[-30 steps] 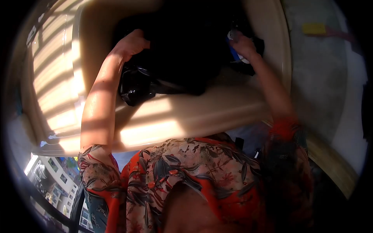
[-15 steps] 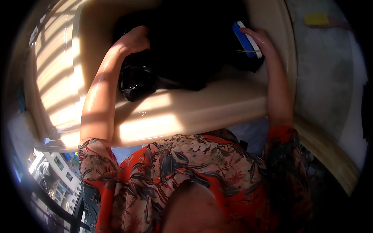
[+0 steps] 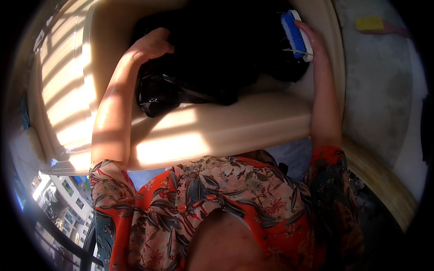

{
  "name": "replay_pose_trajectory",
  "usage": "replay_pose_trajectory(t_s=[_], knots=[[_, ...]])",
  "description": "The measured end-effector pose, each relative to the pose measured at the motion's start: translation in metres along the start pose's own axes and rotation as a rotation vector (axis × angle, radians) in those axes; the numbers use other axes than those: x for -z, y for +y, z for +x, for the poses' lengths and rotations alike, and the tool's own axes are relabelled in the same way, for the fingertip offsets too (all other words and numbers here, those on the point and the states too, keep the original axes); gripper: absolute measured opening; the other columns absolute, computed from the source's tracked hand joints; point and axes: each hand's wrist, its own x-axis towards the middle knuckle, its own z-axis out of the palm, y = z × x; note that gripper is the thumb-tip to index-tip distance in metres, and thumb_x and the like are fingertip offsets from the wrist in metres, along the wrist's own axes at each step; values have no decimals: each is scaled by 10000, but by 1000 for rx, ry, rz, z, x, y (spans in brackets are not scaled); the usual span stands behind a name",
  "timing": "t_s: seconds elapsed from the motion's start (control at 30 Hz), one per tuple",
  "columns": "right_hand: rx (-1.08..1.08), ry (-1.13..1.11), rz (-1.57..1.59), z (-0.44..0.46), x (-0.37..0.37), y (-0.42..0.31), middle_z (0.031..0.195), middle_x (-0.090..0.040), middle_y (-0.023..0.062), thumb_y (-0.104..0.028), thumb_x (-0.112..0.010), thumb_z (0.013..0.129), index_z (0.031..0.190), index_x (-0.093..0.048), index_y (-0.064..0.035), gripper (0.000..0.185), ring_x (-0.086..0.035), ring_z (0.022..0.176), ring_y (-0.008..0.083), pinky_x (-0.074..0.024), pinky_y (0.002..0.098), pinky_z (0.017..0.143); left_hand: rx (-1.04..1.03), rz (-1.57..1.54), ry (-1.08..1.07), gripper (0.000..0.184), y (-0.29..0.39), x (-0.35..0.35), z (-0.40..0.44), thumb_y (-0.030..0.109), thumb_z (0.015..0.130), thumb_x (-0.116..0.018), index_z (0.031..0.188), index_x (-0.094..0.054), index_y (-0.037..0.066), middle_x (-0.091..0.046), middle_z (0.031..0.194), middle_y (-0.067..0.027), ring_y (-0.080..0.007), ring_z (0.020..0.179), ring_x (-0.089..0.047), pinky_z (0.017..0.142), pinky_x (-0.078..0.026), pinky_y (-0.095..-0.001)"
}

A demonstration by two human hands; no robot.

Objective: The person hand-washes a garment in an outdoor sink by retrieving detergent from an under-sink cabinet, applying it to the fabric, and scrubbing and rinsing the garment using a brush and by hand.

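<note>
A wet, shiny black cloth [image 3: 158, 92] lies bunched in a beige basin [image 3: 253, 113]; its folds are mostly lost in the dark. At its left side my left hand [image 3: 153, 44] is closed on the cloth, with the fingertips hard to see. My right hand [image 3: 314, 43] grips a scrub brush [image 3: 298, 36] with a white back and blue bristles. The brush is tilted with its bristles facing left, at the right edge of the cloth near the basin wall.
On the grey ledge [image 3: 375, 81] to the right lies a second brush [image 3: 370, 24] with yellow bristles and a pinkish handle. Striped sunlight falls on the left ledge [image 3: 63, 104]. A window with metal bars [image 3: 68, 237] is at the lower left.
My right hand has moved the scrub brush up and slightly right, turning it so more of the blue bristles show. My left hand has barely shifted.
</note>
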Motion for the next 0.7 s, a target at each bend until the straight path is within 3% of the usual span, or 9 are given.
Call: replay_pose_trajectory(t_s=[0.17,0.27,0.4,0.43,0.5,0.57,0.6,0.67,0.7], knots=[[226,-17,-19,1,7,-19,874,-645,43,-294,-673,817,1028,-639,-25,343,-612,715,120,-491,239,636,88,-194,280,512,11,7,-12,240,787,-704,1154,-535,-75,-640,1026,-155,-242,922,-620,825,-480,-332],[381,-10,96,-13,-1,-49,882,-644,48,-277,-669,822,1025,-636,-24,326,-608,724,114,-490,238,634,4,-750,6,428,18,36,-28,164,829,-668,1152,-522,-75,-629,1041,-149,-222,924,-622,779,-520,-313],[445,40,185,1,2,-106,938,-638,42,-291,-693,792,1029,-645,6,383,-593,831,124,-461,234,715,-39,-1035,124,324,-6,41,-18,76,856,-616,1139,-519,-46,-627,1047,-128,-203,914,-632,777,-548,-310],[497,50,159,12,0,-117,917,-639,70,-258,-683,814,1174,-563,7,462,-602,766,113,-488,239,634,-61,-1102,114,320,-4,39,-20,71,859,-609,1141,-513,-47,-626,1052,-130,-208,918,-633,788,-549,-319],[497,52,142,34,-19,-131,882,-643,85,-254,-649,821,1167,-551,-24,426,-615,748,163,-505,293,649,-50,-1235,107,345,-15,36,-12,39,868,-581,1187,-471,-29,-609,1094,-146,-238,927,-637,791,-562,-360],[341,-37,134,71,-31,-124,886,-642,66,-234,-657,811,1110,-575,-19,377,-613,731,147,-509,285,631,64,-1276,162,425,-40,19,5,69,867,-594,1246,-424,-23,-559,1181,-173,-267,1022,-593,857,-522,-408],[377,11,170,50,-62,-125,919,-638,80,-226,-653,820,1084,-590,11,360,-611,749,154,-506,278,667,119,-1296,187,467,-55,8,15,85,867,-600,1276,-401,-21,-534,1224,-186,-281,1070,-572,890,-501,-431],[564,4,-69,34,-80,-103,956,-636,93,-286,-683,817,1321,-430,-13,626,-606,777,137,-494,254,641,300,-1132,208,588,-101,-15,39,140,849,-639,1331,-342,-20,-437,1338,-204,-307,1220,-446,1002,-373,-499],[571,-4,-160,36,-86,-80,973,-633,111,-311,-683,814,1368,-360,-54,691,-607,799,155,-500,272,652,356,-1120,239,641,-97,-20,37,159,828,-666,1339,-326,-27,-410,1362,-200,-305,1257,-397,1030,-329,-482]])
